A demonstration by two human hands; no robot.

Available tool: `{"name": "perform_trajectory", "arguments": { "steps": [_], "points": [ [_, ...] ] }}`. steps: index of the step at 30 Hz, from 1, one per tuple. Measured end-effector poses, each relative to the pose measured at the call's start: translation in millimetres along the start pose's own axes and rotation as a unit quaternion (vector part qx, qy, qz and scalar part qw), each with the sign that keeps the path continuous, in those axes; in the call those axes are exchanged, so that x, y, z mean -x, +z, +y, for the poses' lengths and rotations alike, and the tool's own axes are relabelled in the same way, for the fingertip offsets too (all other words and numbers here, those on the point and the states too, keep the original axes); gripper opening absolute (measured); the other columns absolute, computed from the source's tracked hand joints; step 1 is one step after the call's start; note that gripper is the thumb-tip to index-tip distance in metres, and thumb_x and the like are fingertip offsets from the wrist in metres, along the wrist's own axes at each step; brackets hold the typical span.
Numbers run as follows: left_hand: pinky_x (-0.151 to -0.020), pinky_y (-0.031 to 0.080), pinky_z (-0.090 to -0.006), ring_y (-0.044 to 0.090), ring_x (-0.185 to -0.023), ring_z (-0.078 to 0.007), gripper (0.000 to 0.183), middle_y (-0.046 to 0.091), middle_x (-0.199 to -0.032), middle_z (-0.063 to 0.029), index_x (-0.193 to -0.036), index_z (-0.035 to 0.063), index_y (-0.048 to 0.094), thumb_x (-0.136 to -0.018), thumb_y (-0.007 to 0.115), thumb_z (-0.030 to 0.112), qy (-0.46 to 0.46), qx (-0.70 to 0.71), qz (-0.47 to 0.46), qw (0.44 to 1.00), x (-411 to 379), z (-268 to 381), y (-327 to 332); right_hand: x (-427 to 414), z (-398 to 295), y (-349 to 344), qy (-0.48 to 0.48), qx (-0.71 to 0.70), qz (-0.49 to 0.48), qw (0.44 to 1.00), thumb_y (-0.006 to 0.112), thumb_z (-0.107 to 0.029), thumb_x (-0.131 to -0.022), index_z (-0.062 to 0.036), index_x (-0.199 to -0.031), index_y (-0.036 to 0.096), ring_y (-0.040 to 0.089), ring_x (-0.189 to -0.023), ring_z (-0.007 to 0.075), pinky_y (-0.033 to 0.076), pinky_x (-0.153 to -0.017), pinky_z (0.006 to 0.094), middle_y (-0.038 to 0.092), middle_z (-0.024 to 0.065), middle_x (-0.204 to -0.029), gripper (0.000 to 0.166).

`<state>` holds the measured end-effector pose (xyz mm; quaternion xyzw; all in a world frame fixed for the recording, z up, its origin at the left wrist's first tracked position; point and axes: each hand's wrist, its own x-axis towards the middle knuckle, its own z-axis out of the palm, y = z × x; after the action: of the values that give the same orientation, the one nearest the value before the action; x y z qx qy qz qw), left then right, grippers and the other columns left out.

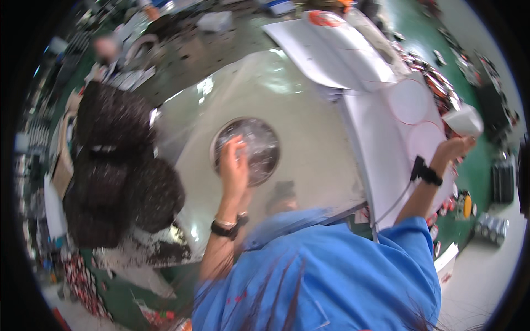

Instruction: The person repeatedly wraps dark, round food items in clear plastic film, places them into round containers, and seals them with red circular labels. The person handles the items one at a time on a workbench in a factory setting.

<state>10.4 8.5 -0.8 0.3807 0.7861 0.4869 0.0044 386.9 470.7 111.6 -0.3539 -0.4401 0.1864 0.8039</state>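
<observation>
A round, dark piece under crinkled clear plastic [261, 153] lies before me on the smooth, shiny worktop [314, 136]. Over its left part is my left hand [234, 161], fingers close together and touching the plastic; whether they pinch it is unclear. Far to the right, my right hand [454, 148] is raised beside a blurred white sheet or wrapper [464, 120], which appears held at its fingers. White sheets with round, red-edged shapes [410, 101] lie between the worktop and this hand. Both wrists wear black bands; a cable runs from the right one.
Dark, speckled bundles [112, 165] are piled left of the worktop. Large white sheets [331, 49] lie at the back right, and a translucent white item [214, 21] stands at the back. Another person [107, 47] is at the far left. Red and silver pieces [434, 78] line the right side.
</observation>
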Motion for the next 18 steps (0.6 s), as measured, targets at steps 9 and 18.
{"name": "perform_trajectory", "arguments": {
  "steps": [9,18],
  "points": [
    [-0.101,0.042,-0.0447,0.055,-0.114,-0.0336,0.018,0.059,-0.115,-0.0133,-0.105,0.0029,0.058,-0.090,0.067,0.005,-0.085,0.042,0.054,0.994,-6,17,3,347,-192,71,-0.051,-0.130,-0.632,0.762,0.045,-0.004,-0.095,0.0030,-0.118,0.072,0.050,-0.141,0.0321,0.027,-0.123,0.0469,0.058,0.0191,-0.145,0.036],
    [-0.098,0.054,-0.0356,0.060,-0.123,-0.0169,0.037,0.061,-0.132,-0.0082,-0.141,0.0048,0.049,-0.106,0.051,0.016,-0.207,0.454,0.015,0.866,-6,24,-1,383,-205,91,0.221,-0.168,-0.730,0.624,0.044,-0.012,-0.104,0.0019,-0.146,0.050,0.039,-0.148,0.0306,0.028,-0.122,0.0391,0.048,0.0198,-0.154,0.045]
  ]
}}
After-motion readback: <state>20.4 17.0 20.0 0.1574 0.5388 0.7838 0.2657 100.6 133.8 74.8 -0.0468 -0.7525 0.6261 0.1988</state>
